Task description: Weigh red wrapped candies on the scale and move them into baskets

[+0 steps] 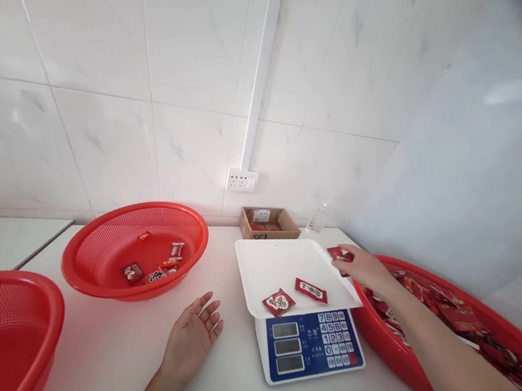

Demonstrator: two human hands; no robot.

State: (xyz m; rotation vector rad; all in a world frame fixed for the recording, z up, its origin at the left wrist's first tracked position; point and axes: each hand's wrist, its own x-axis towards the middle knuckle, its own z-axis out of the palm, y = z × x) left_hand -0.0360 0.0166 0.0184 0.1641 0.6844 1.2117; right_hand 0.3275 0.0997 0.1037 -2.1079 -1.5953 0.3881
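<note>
My right hand point(361, 265) grips a red snack packet point(338, 253) over the right edge of the white weighing pan point(269, 258). Two more red packets lie on that pan: a squarish one point(278, 303) and a longer one point(311, 290). Below the pan is the blue keypad panel of the digital scale point(312, 346); its display digits are too faint to read. My left hand point(191, 339), palm up with fingers apart, holds nothing and is left of the scale. Under my right forearm, a red basket point(381, 346) holds many wrapped packets.
A red mesh basket point(89, 244) with several packets stands at the back left. Another red basket point(29, 373) is cut off at the left edge. Behind the scale sit a cardboard box point(281, 223) and a clear glass or plastic container point(318, 219). A power socket point(242, 180) is on the tiled wall.
</note>
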